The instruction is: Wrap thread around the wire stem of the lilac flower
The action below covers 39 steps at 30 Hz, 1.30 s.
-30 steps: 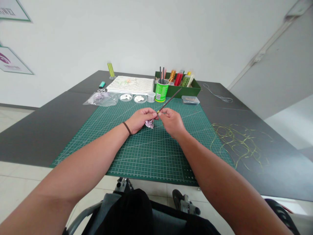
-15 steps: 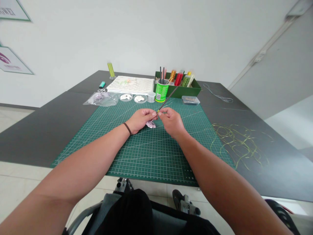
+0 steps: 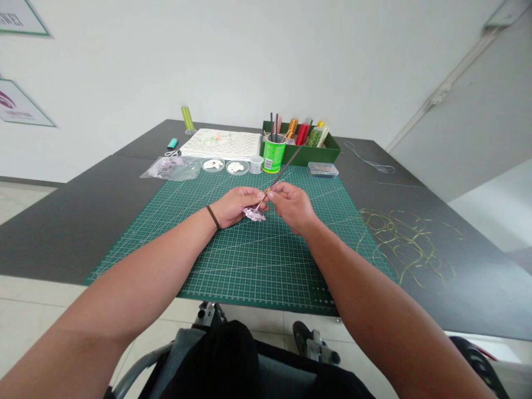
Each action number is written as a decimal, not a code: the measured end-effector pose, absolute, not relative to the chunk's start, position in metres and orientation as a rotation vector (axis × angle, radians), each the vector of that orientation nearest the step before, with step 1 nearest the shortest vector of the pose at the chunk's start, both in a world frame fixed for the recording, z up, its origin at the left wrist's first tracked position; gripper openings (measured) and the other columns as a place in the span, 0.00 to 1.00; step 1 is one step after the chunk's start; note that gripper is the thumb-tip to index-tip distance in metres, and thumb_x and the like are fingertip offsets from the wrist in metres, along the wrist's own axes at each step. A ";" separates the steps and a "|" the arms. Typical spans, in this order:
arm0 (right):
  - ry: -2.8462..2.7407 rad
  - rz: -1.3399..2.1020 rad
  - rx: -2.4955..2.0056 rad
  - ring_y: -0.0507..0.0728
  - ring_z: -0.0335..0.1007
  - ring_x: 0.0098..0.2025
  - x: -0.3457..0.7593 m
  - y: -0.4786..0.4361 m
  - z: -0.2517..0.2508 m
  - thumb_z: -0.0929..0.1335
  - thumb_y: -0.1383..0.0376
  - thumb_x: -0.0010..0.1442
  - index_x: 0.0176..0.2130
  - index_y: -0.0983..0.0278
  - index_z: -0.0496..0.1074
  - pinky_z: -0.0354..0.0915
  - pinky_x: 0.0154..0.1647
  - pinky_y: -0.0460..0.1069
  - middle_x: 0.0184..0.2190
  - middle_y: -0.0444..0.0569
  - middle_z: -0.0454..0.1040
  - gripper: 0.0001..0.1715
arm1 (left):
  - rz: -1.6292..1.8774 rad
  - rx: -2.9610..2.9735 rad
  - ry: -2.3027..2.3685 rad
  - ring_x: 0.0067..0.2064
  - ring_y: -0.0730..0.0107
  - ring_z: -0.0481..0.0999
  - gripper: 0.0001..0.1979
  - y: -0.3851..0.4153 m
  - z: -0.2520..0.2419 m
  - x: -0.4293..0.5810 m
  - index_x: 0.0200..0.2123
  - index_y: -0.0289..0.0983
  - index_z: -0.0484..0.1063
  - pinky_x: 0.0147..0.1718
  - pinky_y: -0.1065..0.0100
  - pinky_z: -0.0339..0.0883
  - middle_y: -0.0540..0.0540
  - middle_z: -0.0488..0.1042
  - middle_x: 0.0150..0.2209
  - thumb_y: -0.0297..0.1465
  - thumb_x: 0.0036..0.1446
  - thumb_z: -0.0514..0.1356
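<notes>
My left hand [image 3: 241, 206] pinches the dark thin stem [image 3: 283, 172] of a pale purple artificial flower [image 3: 254, 214]. The flower head hangs below my fingers, petals toward me, and the stem slants up and away to the right. Close against it, my right hand [image 3: 292, 206] is closed, thumb and forefinger pinched on the stem just beyond the left fingertips. A bit of yellowish green shows where the fingertips meet; I cannot make out exactly what it is. Both hands are above the green cutting mat [image 3: 249, 266].
Behind the hands stand a green can [image 3: 273, 155] with sticks, a dark green box [image 3: 301, 156] of bead tubes, a clear case [image 3: 323, 169], small dishes [image 3: 237, 168] and a plastic bag [image 3: 170, 168]. Scissors [image 3: 173, 153] lie far left. Tangled yellow-green cord [image 3: 409, 244] lies on the right.
The flower head has turned and shifted slightly left and down, showing more of its petals. Both hands stay pinched at the stem in nearly the same place.
</notes>
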State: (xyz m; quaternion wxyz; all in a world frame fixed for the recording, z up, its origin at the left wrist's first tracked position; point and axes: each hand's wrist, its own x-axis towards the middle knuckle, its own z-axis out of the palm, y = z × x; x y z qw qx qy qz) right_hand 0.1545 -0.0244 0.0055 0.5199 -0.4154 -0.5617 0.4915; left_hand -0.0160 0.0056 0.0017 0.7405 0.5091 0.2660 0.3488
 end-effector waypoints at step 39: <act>-1.545 0.740 -1.334 0.48 0.49 0.18 0.153 -0.027 0.010 0.67 0.62 0.61 0.31 0.63 0.69 0.46 0.21 0.47 0.15 0.35 0.59 0.08 | 1.008 1.647 0.997 0.25 0.76 0.72 0.06 0.005 0.002 -0.012 0.35 0.33 0.76 0.27 0.72 0.66 0.46 0.82 0.31 0.31 0.57 0.63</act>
